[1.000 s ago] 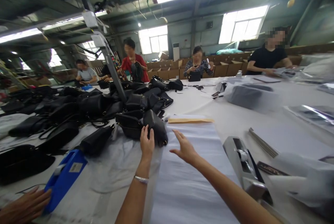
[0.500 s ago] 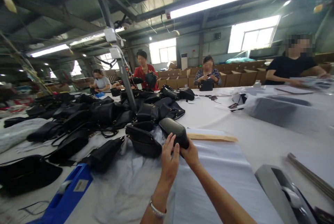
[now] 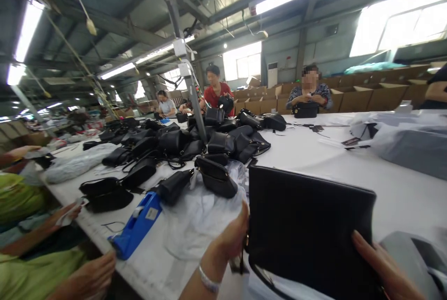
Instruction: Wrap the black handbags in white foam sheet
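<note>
A black bag (image 3: 307, 230) is held up close to the camera, its flat side facing me. My left hand (image 3: 235, 232), with a bracelet at the wrist, grips its left edge. Around the lower right edge is my right hand (image 3: 380, 262), its thumb on the flat side and its other fingers hidden behind. Another black bag (image 3: 216, 176) lies on clear plastic wrapping (image 3: 192, 225) just left of the held bag. White sheeting shows beneath the held bag.
Many black bags (image 3: 172, 141) are heaped on the white table (image 3: 296, 146). A blue tape dispenser (image 3: 139, 225) stands left, a grey one (image 3: 412, 258) right. Co-workers' hands (image 3: 94, 274) are at the left edge. People and cardboard boxes (image 3: 384, 97) line the far side.
The bag in my hands has been lifted and turned, so its broad flat side now shows. My hands have moved apart to its two sides. The view has swung left, bringing in the co-workers there.
</note>
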Tool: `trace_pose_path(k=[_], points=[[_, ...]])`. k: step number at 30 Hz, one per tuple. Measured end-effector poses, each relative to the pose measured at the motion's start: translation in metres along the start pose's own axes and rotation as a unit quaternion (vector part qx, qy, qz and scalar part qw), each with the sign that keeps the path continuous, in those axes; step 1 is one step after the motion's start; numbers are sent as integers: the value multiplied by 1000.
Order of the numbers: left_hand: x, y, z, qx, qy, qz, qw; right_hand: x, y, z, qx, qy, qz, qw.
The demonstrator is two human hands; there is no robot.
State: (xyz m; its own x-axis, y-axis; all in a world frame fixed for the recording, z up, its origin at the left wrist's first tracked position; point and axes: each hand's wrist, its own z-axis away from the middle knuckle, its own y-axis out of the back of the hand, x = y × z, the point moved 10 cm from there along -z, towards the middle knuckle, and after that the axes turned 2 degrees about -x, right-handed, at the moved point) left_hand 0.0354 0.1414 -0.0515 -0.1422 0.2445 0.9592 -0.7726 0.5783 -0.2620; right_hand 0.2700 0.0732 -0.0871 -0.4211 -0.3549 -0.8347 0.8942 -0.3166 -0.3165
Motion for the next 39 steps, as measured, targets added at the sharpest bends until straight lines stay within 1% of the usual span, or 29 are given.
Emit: trace_pose_path(k=[2,3,4,5,7,9,10,11,12,13,15,17,18,19,20,22,25,27,29,31,33,34,35,37,38,39], points=[[-38,-32,26,-68,78,44,994,22,13,14,3,-54,-13,998],[-52,-45,41,-94,106,56,988,30,17,22,2,-69,-25,997],[-61,-54,56,-112,129,59,984,36,20,30,-2,-76,-41,996],[-68,-60,69,-124,147,51,980,41,21,37,-7,-82,-57,995],[-68,-59,90,-127,163,10,978,50,20,49,-31,-96,-85,991],[-59,-53,104,-138,170,-63,974,58,20,56,-53,-110,-101,987],[-53,-48,108,-146,171,-123,967,61,21,58,-58,-111,-103,987],[-48,-42,110,-147,170,-200,954,64,23,59,-61,-107,-101,987],[-43,-35,110,-139,168,-288,932,66,25,59,-64,-98,-95,989],[-38,-27,107,-121,164,-381,902,67,26,57,-66,-86,-86,990],[-28,-12,98,-68,156,-541,824,69,27,51,-69,-66,-64,993],[-22,-5,83,-26,152,-643,750,70,27,40,-63,-53,-49,995],[-21,-5,74,-16,148,-677,721,69,28,33,-54,-45,-45,996],[-21,-5,64,-9,143,-702,697,67,31,25,-45,-35,-42,997],[-21,-6,53,-5,134,-720,681,64,34,16,-33,-21,-37,999],[-27,-9,32,-3,111,-740,663,57,43,-1,-8,10,-19,1000],[-43,-9,8,-11,88,-753,652,49,60,-24,21,56,17,998],[-55,-6,-1,-12,83,-753,652,47,69,-34,32,84,33,995],[-63,-3,-3,-9,72,-747,661,48,77,-37,34,96,42,994],[-65,-6,2,3,42,-745,665,51,85,-34,44,97,61,992],[-61,-15,13,24,-14,-744,668,49,95,-21,78,117,116,983],[-58,-23,21,32,-48,-736,675,46,101,-11,103,140,156,972],[-57,-31,29,37,-79,-722,686,42,106,2,131,168,199,956],[-61,-51,47,21,-119,-682,721,35,111,34,176,226,291,913],[-67,-60,55,4,-123,-663,738,34,109,50,184,253,335,889],[-75,-69,62,-17,-119,-649,751,36,106,65,176,275,379,866]])
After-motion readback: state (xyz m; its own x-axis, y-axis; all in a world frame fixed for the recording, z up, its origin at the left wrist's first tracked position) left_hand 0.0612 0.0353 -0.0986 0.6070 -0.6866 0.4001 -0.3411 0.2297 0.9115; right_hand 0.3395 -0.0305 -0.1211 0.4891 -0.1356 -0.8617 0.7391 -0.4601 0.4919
